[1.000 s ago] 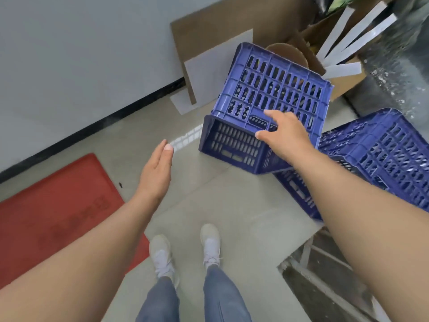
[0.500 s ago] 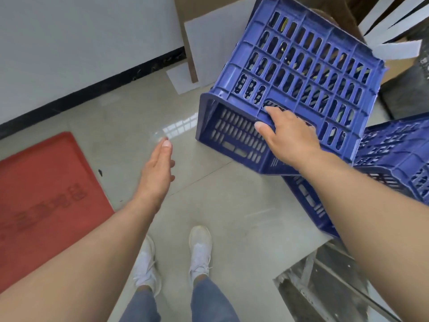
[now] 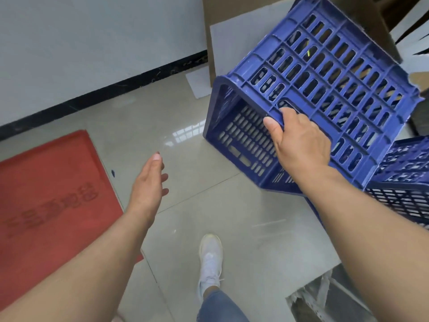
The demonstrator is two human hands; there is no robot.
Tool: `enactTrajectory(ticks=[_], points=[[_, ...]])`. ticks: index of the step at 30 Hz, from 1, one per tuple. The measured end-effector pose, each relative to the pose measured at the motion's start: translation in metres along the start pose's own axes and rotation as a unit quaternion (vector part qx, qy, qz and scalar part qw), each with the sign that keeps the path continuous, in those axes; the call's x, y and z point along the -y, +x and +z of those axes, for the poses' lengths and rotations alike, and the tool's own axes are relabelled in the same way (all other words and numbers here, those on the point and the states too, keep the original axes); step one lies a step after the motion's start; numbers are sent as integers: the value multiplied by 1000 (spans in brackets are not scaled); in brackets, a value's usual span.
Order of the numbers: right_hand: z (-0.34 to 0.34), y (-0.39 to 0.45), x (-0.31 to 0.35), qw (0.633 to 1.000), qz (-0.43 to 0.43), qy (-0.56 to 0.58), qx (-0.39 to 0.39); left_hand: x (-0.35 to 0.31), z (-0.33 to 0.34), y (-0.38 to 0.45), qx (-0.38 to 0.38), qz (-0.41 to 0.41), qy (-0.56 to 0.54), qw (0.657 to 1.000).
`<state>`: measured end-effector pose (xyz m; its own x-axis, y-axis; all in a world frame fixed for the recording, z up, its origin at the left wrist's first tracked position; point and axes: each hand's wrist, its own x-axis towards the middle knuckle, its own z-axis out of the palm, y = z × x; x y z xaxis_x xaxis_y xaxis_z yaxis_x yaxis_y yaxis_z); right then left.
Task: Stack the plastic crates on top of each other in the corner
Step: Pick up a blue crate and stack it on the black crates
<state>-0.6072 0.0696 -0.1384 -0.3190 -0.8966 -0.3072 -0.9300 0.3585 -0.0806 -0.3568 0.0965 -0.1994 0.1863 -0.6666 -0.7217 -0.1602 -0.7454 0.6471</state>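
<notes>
The blue crate [image 3: 325,89] is tipped on its side at the far right, its open mouth facing left, its slotted wall turned up. The right hand [image 3: 299,140] grips it by the handle slot in that wall, fingers [image 3: 287,112] curled into the slot and thumb hooked over the rim. A second crate [image 3: 404,182] sits just behind it at the right edge, touching it. The left hand [image 3: 148,182] hovers over the floor [image 3: 209,217], fingers loosely spread, holding nothing. A red mat [image 3: 46,194] lies at near left; a white shoe [image 3: 210,254] stands near; cardboard [image 3: 232,43] leans on the far wall
</notes>
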Motion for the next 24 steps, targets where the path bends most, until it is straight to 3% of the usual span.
enactTrajectory(ticks=[10, 20, 24], points=[[16, -51, 108, 999, 14, 13, -43, 36, -107, 7, -16, 4, -39, 999], [5, -106, 233, 998, -38, 31, -31, 114, -261, 10, -98, -1, -46, 994], [-4, -116, 282, 994, -70, 88, -10, 156, -320, 17, -148, -44, -35, 987]])
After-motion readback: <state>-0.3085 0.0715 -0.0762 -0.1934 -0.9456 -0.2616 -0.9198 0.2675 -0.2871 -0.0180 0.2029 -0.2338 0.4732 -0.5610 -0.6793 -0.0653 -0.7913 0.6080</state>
